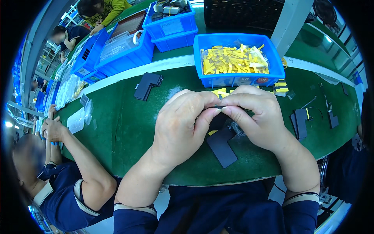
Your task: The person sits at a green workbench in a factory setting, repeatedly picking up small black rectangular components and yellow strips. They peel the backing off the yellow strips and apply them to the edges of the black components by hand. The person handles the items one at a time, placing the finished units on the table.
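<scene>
And there it was, a two-handed pinch right in mid-view! The left hand (177, 123) had its thumb and index finger closed on a thin dark piece (219, 107), and the right hand (259, 117) matched it from the other side, its fingertips almost touching the left's. That piece sat above the green tabletop (128, 124), mostly hidden by the fingers, so its full shape could not be told.

Just below lay a flat black L-shaped block (224, 151), with crumpled clear film (236, 127) beside it. Beyond the hands stood a blue bin (199, 74) of yellow strips (235, 58).

Delicate stuff, this! Good form probably called for light, even pressure, both thumbs level, and small fingertip movements rather than wrist twists, since a part that thin might bend or crease. A slightly wider grip would likely have shown its edge better.
</scene>
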Motion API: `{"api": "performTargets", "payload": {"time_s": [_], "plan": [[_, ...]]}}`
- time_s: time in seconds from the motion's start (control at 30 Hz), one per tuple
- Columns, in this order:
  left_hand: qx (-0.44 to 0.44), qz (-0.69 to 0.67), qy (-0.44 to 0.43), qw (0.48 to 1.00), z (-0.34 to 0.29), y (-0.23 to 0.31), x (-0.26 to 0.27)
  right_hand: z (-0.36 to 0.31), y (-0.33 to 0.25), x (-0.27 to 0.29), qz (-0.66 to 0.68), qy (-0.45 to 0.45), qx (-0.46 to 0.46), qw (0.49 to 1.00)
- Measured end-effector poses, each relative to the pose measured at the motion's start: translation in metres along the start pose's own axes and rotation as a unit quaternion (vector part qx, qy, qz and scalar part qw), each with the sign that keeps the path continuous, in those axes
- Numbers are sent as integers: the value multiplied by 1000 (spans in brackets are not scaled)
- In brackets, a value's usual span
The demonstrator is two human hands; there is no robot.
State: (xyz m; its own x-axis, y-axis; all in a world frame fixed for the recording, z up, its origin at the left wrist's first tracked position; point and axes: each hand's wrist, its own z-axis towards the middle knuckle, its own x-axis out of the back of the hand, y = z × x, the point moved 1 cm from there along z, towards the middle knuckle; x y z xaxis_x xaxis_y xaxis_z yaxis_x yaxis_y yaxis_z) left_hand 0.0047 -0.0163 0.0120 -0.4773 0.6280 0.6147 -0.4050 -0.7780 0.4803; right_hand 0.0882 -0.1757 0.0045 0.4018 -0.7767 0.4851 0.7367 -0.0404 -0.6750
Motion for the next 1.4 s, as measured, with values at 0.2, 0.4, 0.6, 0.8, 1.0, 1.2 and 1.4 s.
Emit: {"api": "performTargets", "payload": {"time_s": [0.2, 0.4, 0.6, 0.8, 1.0, 1.2, 1.4], "plan": [[51, -38, 12, 998, 3, 1, 0, 0, -2, 0, -89, 64, 64, 992], [8, 55, 9, 998, 1, -1, 3, -1, -2, -2, -137, 99, 75, 983], [55, -27, 21, 998, 4, 3, 1, -2, -8, -1, -157, 96, 87, 979], [56, -60, 5, 997, 2, -1, -1, -3, -9, -3, -152, 85, 92, 980], [117, -61, -21, 991, 2, -6, -1, -4, -2, -8, -78, 65, 33, 994], [102, -60, -21, 993, 1, -4, -5, -4, 1, -7, -37, 45, 8, 998], [76, -13, 2, 997, 0, -4, -5, -2, 1, -5, -64, 96, 10, 993]]}}
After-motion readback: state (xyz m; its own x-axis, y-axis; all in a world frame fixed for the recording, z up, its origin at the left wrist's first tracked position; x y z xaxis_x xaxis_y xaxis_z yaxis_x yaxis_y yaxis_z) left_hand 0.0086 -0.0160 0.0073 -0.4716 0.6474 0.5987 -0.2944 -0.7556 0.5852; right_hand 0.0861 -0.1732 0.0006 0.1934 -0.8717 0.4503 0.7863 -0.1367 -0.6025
